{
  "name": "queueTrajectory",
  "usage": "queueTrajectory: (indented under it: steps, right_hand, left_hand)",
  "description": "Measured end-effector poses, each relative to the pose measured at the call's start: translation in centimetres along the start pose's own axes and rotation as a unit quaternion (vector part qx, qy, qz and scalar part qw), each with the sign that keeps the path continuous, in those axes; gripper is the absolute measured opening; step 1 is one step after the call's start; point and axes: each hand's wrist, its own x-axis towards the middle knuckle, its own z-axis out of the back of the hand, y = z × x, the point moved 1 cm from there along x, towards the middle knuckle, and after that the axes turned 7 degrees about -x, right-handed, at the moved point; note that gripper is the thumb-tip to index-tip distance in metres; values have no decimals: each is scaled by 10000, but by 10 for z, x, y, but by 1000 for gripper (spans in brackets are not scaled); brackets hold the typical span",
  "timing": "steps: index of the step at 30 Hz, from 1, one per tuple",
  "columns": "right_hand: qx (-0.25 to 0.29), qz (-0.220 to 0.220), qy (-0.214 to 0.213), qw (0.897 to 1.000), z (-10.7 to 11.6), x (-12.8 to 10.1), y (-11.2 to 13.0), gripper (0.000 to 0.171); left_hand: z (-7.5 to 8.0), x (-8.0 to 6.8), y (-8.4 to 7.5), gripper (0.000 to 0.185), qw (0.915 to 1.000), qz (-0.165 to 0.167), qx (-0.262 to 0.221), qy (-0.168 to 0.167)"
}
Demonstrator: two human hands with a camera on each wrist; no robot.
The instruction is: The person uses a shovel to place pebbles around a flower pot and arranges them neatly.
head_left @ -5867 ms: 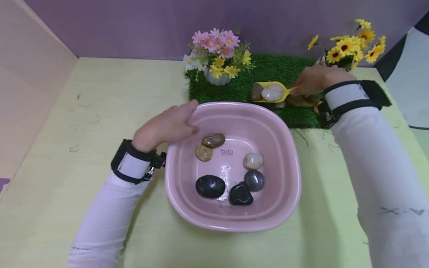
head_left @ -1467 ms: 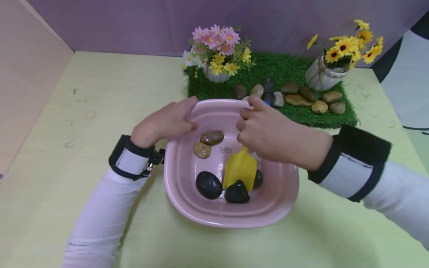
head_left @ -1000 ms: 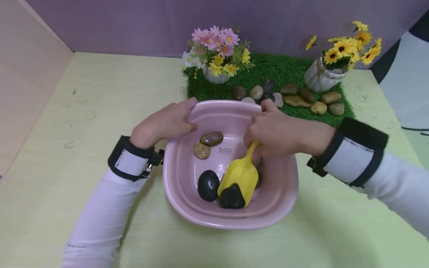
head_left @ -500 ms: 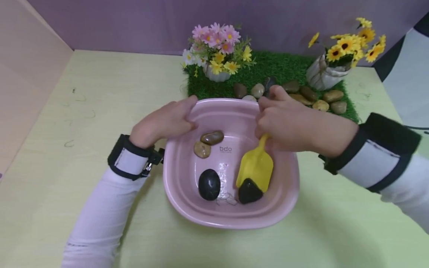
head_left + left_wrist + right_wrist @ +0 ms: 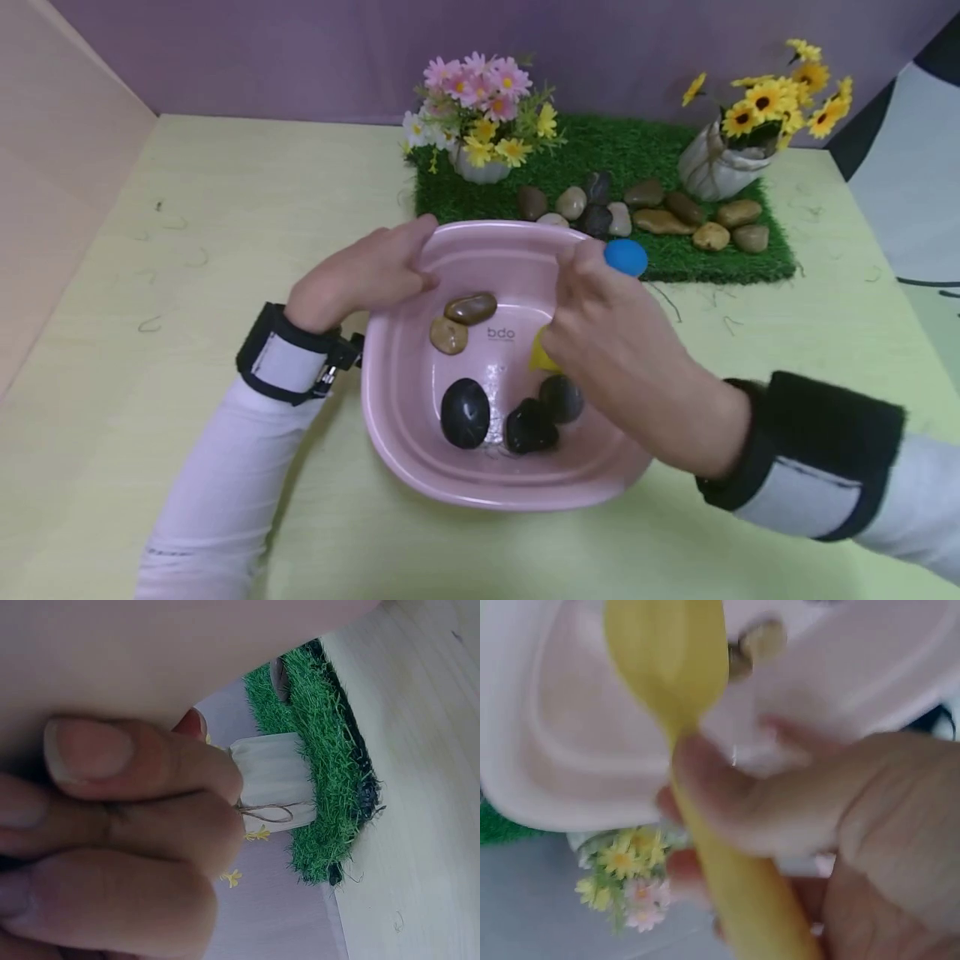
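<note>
A pink basin (image 5: 622,350) stands mid-table. In it lie a brown stone (image 5: 470,307), a tan stone (image 5: 447,335), a black oval stone (image 5: 465,412), a black stone (image 5: 529,427) and a grey stone (image 5: 561,397). My left hand (image 5: 360,279) grips the basin's far-left rim; its curled fingers (image 5: 135,825) fill the left wrist view. My right hand (image 5: 600,333) hovers over the basin and holds a yellow scoop (image 5: 542,356), whose blue handle end (image 5: 626,257) sticks out behind the fingers. In the right wrist view the scoop (image 5: 667,652) points into the basin (image 5: 570,750), empty.
Behind the basin lies a green turf mat (image 5: 600,150) with a row of stones (image 5: 645,212). A pot of pink and yellow flowers (image 5: 480,108) stands at its left, a sunflower pot (image 5: 720,167) at its right. Walls close the left and back.
My right hand has swung toward me and turned the scoop, lifting its blade off the black stone. That stone now lies further left, beside the uncovered grey stone. My left hand has stayed put.
</note>
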Motion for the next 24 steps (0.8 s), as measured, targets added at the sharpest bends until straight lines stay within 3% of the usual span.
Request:
queueTrajectory:
  steps: [3,6,8,11,13,15,18,20,24]
  right_hand:
    - [124,-119,323,9993,-1,1,1,27]
    - [843,7,1006,9913,-12,6,-12,32]
    - [1520,156,1658,9743,-22,11,-21,33]
    - [2443,326,2593,9338,-31,16,-28,27]
    - [2824,340,2939,9125,-34,18,-28,23]
    - [3050,311,3080,9006,-36,18,-27,23]
    - [3232,272,3061,8950,-35,20,-24,25]
    - [3341,267,2845,8982,-34,22,-22,25]
    - [3222,481,1996,9241,-29,28,-17,25]
  left_hand:
    - [1,0,0,21,10000,-26,46,-22]
    - [1,0,0,21,10000,-21,37,-22]
    - [1,0,0,21,10000,-15,5,-3]
    - [-1,0,0,22,10000,-26,-42,41]
    - [-1,0,0,23,10000,-29,-50,58]
    - [-1,0,0,24,10000,-13,-22,46]
    - [-1,0,0,23,10000,39,-14,20]
    - [-1,0,0,22,10000,38,-1,3]
    - [0,-1,-1,22,10000,31,-16,-10]
